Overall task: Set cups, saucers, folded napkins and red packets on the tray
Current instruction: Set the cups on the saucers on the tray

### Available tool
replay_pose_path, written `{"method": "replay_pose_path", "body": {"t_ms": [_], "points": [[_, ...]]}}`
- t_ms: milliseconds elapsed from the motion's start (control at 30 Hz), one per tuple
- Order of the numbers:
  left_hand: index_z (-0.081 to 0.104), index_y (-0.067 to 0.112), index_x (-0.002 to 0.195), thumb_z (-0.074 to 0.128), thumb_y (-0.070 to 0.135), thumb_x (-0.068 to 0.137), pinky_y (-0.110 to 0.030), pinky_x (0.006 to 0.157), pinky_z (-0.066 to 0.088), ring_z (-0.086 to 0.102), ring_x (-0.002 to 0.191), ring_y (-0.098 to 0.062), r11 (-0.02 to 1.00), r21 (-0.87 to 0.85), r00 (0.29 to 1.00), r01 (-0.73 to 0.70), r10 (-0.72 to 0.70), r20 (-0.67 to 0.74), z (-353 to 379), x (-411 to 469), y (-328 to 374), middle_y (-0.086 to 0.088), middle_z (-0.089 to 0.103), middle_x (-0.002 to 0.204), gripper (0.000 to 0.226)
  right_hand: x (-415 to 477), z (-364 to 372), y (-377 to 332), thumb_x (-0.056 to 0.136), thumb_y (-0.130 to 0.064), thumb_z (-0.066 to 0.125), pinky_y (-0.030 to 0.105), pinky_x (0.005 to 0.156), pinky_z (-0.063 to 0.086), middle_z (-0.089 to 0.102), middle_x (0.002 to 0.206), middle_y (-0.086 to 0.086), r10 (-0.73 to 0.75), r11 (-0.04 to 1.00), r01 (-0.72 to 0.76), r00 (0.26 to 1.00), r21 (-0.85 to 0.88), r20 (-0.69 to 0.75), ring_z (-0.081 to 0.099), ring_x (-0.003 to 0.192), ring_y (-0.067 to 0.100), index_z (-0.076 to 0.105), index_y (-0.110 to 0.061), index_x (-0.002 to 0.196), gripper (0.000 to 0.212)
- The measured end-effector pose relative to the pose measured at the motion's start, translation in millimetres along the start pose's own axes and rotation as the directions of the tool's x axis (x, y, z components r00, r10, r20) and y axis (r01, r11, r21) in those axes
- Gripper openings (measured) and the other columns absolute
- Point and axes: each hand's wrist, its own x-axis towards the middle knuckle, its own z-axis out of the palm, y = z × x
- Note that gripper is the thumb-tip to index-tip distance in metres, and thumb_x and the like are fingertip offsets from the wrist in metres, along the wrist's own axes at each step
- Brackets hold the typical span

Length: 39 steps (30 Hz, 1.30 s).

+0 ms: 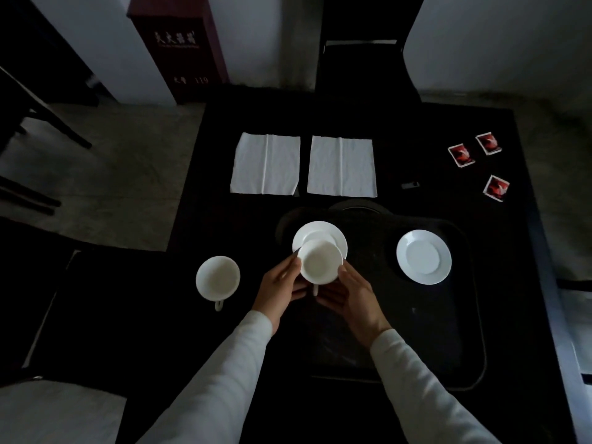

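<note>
A white cup [320,261] is held between my left hand [278,288] and my right hand [354,298], above the near edge of a white saucer [323,233] at the left of the black tray [464,315]. A second saucer [423,257] lies bare at the tray's right. Another white cup [217,277] stands on the black table left of the tray, handle toward me. Two white napkins [265,164] [341,166] lie unfolded beyond the tray. Three red packets [461,155] [488,143] [496,188] lie at the far right.
A small dark object [410,185] lies on the table between the napkins and the packets. A dark red box [181,43] stands on the floor beyond the table. A dark chair [362,46] sits at the far side. The table's right edge [544,251] runs close to the tray.
</note>
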Motion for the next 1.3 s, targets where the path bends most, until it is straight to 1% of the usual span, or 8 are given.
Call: {"method": "replay_pose_path", "body": {"t_ms": [133, 333, 500, 667, 767, 933, 1067, 1300], "points": [[0.064, 0.050, 0.113, 0.056, 0.041, 0.102, -0.032, 0.081, 0.061, 0.076, 0.103, -0.018, 1.000, -0.010, 1.000, 0.007, -0.007, -0.010, 8.2, 13.6, 3.9, 0.007, 0.071, 0.123, 0.016, 15.1, -5.4, -5.7, 0.108, -0.032, 0.039, 0.049, 0.099, 0.055, 0.070, 0.126, 0.015, 0.010, 1.000, -0.010, 1.000, 0.000, -0.010, 0.068, 0.115, 0.032, 0.055, -0.028, 0.142, 0.038], [0.060, 0.039, 0.134, 0.052, 0.041, 0.104, -0.037, 0.090, 0.061, 0.074, 0.106, -0.019, 1.000, 0.016, 1.000, 0.018, -0.017, -0.017, 15.9, 29.4, 5.4, 0.000, 0.070, 0.124, 0.031, 32.0, -9.6, -10.6, 0.108, -0.032, 0.040, 0.045, 0.094, 0.058, 0.071, 0.123, 0.012, 0.010, 1.000, -0.010, 1.000, 0.002, -0.014, 0.070, 0.111, 0.030, 0.056, -0.031, 0.140, 0.036], [0.057, 0.042, 0.134, 0.049, 0.041, 0.105, -0.046, 0.097, 0.057, 0.074, 0.107, -0.019, 0.998, 0.033, 0.999, 0.045, -0.044, -0.012, 23.3, 38.0, 7.1, 0.000, 0.069, 0.126, 0.029, 41.8, -14.1, -14.1, 0.108, -0.034, 0.039, 0.039, 0.088, 0.060, 0.074, 0.119, 0.003, 0.013, 1.000, -0.014, 1.000, -0.020, -0.023, 0.073, 0.107, 0.024, 0.060, -0.040, 0.133, 0.033], [0.060, 0.055, 0.106, 0.049, 0.043, 0.105, -0.041, 0.091, 0.057, 0.077, 0.091, -0.009, 0.997, 0.013, 0.996, 0.080, -0.080, -0.037, 24.8, 46.9, 5.3, 0.019, 0.079, 0.094, 0.017, 48.7, -15.8, -16.0, 0.108, -0.034, 0.039, 0.039, 0.088, 0.060, 0.074, 0.119, 0.002, 0.035, 0.999, -0.035, 0.999, -0.011, -0.016, 0.073, 0.107, 0.022, 0.060, -0.039, 0.133, 0.033], [0.060, 0.051, 0.109, 0.048, 0.043, 0.105, -0.040, 0.090, 0.057, 0.077, 0.089, -0.005, 0.996, -0.003, 0.995, 0.090, -0.090, -0.045, 22.4, 49.5, 1.5, 0.024, 0.078, 0.090, 0.014, 49.9, -14.8, -14.6, 0.108, -0.034, 0.040, 0.036, 0.084, 0.060, 0.076, 0.116, 0.002, 0.040, 0.999, -0.040, 0.999, -0.007, -0.005, 0.073, 0.108, 0.023, 0.063, -0.043, 0.127, 0.031], [0.059, 0.047, 0.118, 0.049, 0.044, 0.105, -0.039, 0.090, 0.058, 0.077, 0.094, -0.009, 0.995, -0.022, 0.994, 0.092, -0.093, -0.052, 21.8, 49.2, 0.8, 0.016, 0.078, 0.098, 0.017, 50.3, -13.1, -13.2, 0.108, -0.036, 0.041, 0.036, 0.084, 0.060, 0.074, 0.119, 0.004, 0.040, 0.999, -0.040, 0.999, -0.008, -0.002, 0.073, 0.108, 0.023, 0.062, -0.042, 0.129, 0.031], [0.059, 0.047, 0.119, 0.047, 0.045, 0.105, -0.039, 0.091, 0.057, 0.077, 0.093, -0.008, 0.996, -0.003, 0.994, 0.091, -0.091, -0.064, 22.4, 47.7, 1.4, 0.024, 0.078, 0.091, 0.018, 50.6, -14.1, -12.5, 0.108, -0.035, 0.040, 0.040, 0.090, 0.059, 0.073, 0.122, 0.005, 0.034, 0.999, -0.034, 0.999, -0.014, 0.010, 0.072, 0.110, 0.024, 0.061, -0.041, 0.131, 0.032], [0.057, 0.035, 0.135, 0.044, 0.047, 0.106, -0.043, 0.096, 0.057, 0.075, 0.099, -0.010, 0.995, 0.023, 0.994, 0.095, -0.093, -0.065, 24.9, 41.4, 5.9, 0.008, 0.075, 0.111, 0.035, 49.2, -11.5, -14.1, 0.109, -0.036, 0.038, 0.042, 0.095, 0.057, 0.071, 0.124, 0.005, 0.027, 0.999, -0.026, 0.999, -0.037, 0.022, 0.071, 0.111, 0.024, 0.057, -0.039, 0.137, 0.034]]}}
